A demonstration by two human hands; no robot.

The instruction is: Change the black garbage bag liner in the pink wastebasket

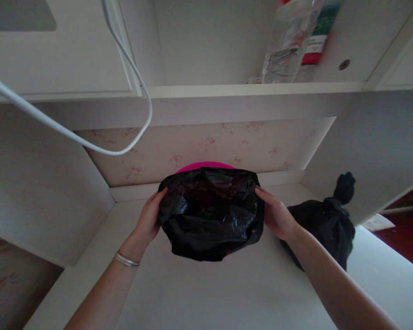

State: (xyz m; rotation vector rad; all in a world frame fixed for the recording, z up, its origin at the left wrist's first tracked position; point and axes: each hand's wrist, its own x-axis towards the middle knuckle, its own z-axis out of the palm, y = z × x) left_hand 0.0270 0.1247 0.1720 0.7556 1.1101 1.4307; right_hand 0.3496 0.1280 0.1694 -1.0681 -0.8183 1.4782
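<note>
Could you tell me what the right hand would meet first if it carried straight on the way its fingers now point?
The right hand already lies against the black bag lining the pink bin, fingers pointing inward and slightly up. Going on, it would probably press into that bag first.

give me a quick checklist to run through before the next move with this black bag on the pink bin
1. Left hand on the glossy black plastic bag: ok, fingers lie on its left edge.
2. Right hand on the bag: ok, fingers lie on its right edge.
3. Bag over the round pink plastic bin: ok at front and sides; only a strip of the back rim shows.
4. Bag pulled smooth: not ok, it is crumpled and sagging in the middle.
5. Tied black rubbish bag apart from the bin: ok, it sits to the right, behind the right forearm.
6. Looped white cable apart from the hands: ok, it hangs above left.
</note>
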